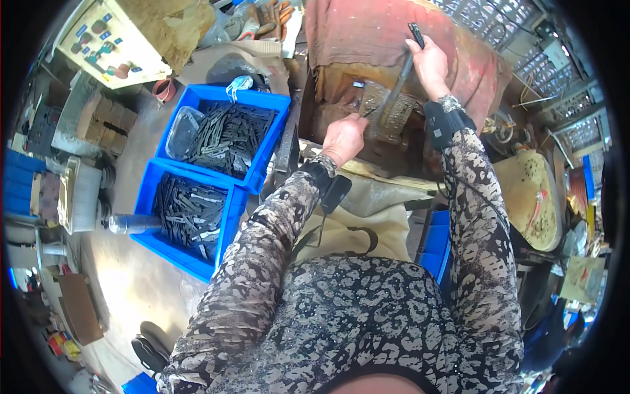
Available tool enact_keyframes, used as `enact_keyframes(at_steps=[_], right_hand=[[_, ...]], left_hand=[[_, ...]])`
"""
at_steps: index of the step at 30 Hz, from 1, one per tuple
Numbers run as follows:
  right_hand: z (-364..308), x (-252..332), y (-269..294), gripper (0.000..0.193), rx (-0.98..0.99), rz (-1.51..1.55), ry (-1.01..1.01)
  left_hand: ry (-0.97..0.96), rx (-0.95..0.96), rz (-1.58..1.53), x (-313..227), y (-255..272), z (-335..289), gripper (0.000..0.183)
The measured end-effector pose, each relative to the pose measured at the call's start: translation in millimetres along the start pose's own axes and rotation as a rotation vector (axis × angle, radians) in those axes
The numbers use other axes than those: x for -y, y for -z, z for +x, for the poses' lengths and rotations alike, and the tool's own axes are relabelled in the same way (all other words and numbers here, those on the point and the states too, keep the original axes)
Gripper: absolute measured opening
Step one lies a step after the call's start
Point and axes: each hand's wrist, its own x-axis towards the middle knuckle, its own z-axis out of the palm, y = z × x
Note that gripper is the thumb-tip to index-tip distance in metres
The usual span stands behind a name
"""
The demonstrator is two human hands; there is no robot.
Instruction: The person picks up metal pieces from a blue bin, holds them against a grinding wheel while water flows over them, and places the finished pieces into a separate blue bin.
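Strips (416,34), dark and narrow, are standing up out of the right hand (432,64), which is gripping them between thumb and curled fingers, in front of a faded red cloth (367,29). Lower and nearer to the body, the left hand (344,139) is having its fingers pinched together, and a thin dark piece (369,111) is sticking out from the fingertips; how much of it is hiding inside the hand, I cannot tell. Between the hands, a grey bar (398,85) is slanting down toward a brown block (400,121) with rough, patterned surface, which is lying in a stained brown hollow (328,108). A pale ledge (371,167) is running along the near side of this hollow, and a cream cloth (387,226) is hanging below it. To the left, an upper blue crate (273,141) and a lower blue crate (172,253) are standing against each other, both holding loose heaps of dark flat pieces. A clear tub (184,134) is resting in the upper one, and a clear cylinder (134,224) is leaning at the lower one's left edge. Behind them, a cream control box (108,46) is showing coloured knobs, and gloves (272,16) are lying to its right. Light is shining on the grey floor (121,276), while on the far right a spotted pale board (525,190) is standing near the clutter.
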Motion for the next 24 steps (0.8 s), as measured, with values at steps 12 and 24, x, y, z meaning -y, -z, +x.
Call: enact_keyframes(at_steps=[12,24], right_hand=[[15,-12,-16,0.036,-0.023,-0.109,-0.003],[3,4,-8,0.033,-0.067,-0.095,0.079]], left_hand=[[0.022,0.012,-0.045,0,1,2,0.024],[0.003,0.002,-0.026,-2,5,-2,0.02]])
